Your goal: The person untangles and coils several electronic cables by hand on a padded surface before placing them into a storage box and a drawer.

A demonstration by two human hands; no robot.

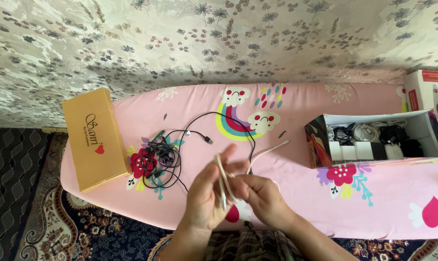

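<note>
My left hand (pixel 207 195) and my right hand (pixel 263 197) meet over the near edge of a pink patterned board (pixel 325 104). Both grip a white cable (pixel 222 180), folded into loops between my fingers. Its free end (pixel 278 146) trails up and right across the board to a small plug. A black cable (pixel 228 121) arcs from near my hands up and left to a plug. Further left lies a tangle of black cables (pixel 162 159).
A tan cardboard box (pixel 96 137) lies at the board's left end. An open box (pixel 373 140) with cables and white and black chargers sits at right, a white and red carton (pixel 427 95) behind it. Floral fabric hangs behind; patterned carpet lies below.
</note>
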